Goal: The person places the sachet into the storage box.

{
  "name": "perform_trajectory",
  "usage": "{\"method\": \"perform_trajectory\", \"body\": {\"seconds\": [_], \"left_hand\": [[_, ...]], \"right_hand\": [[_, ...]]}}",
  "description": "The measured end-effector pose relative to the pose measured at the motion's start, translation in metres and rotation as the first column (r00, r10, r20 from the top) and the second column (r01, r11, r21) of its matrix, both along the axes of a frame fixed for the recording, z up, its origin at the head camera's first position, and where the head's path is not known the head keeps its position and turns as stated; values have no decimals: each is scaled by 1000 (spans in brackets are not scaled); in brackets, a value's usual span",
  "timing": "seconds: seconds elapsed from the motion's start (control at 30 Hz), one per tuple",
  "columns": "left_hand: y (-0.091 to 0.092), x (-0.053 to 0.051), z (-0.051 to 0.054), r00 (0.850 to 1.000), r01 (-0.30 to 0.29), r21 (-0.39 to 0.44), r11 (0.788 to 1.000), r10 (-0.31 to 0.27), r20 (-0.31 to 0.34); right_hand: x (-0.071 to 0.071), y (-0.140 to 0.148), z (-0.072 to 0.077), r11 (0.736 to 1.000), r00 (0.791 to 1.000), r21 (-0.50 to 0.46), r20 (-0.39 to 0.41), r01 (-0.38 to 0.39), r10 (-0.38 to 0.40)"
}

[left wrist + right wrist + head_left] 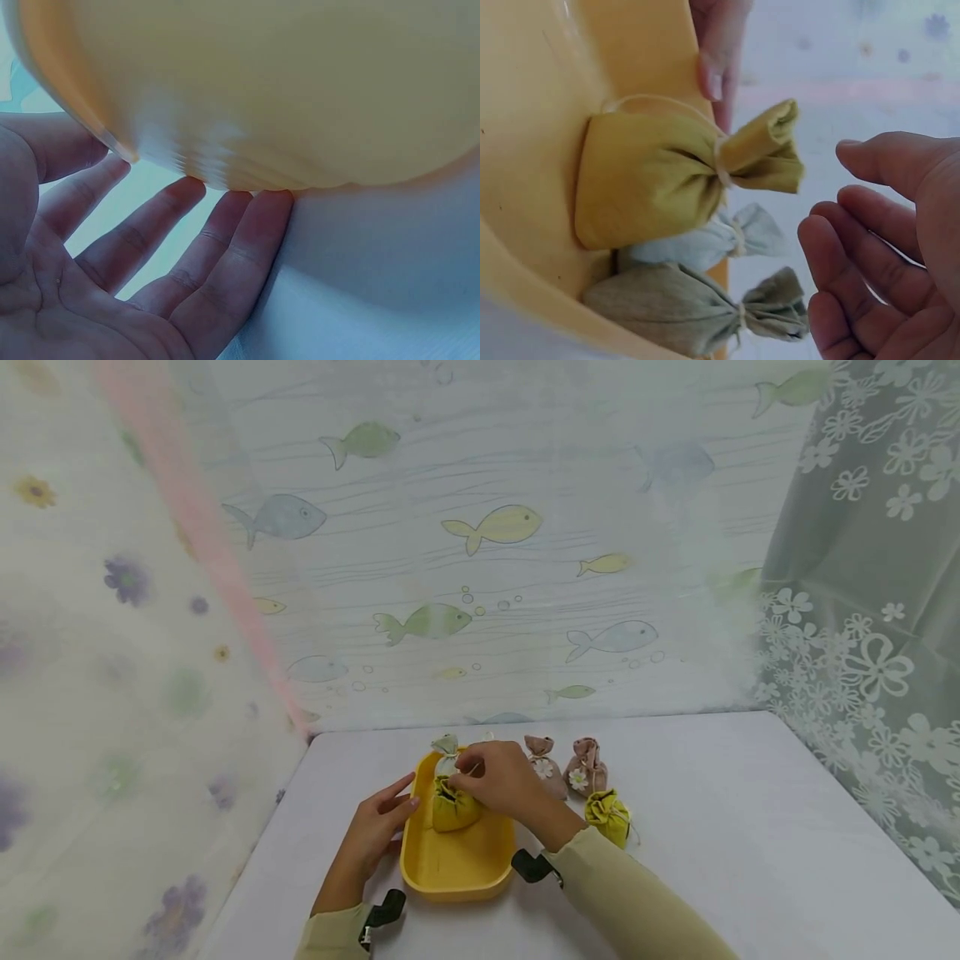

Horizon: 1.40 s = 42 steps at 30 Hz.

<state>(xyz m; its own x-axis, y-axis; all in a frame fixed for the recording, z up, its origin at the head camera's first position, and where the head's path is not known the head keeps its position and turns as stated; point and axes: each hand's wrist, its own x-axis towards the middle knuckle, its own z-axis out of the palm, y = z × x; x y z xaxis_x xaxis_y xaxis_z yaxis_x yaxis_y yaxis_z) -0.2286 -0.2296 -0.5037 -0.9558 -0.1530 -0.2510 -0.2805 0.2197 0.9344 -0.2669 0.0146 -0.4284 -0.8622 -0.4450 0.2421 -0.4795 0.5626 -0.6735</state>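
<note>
A yellow tray stands before me. My left hand is at its left side; in the left wrist view the fingertips touch the outer wall, the fingers nearly straight. Inside the tray a yellow drawstring pouch leans upright, a pale blue-grey pouch and a grey-green pouch beside it. My right hand hovers over the yellow pouch. In the right wrist view its fingers are loosely bent and apart from the pouch's gathered neck, holding nothing.
Right of the tray, two pinkish-brown pouches with white flowers stand on the white table. Another yellow pouch lies in front of them. Fish-patterned cloth hangs behind the table, with a floral curtain at the left.
</note>
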Motion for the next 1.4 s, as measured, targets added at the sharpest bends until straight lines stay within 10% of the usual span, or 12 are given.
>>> {"method": "perform_trajectory", "body": {"seconds": [0.47,1.4], "left_hand": [[-2,3,1,1000,1,-7,1000,-1,2],[2,2,0,1000,0,5,1000,0,-2]], "right_hand": [[17,27,5,999,996,-43,-85,1,-5],[42,108,-16,991,917,-38,-377,129,-134]]}}
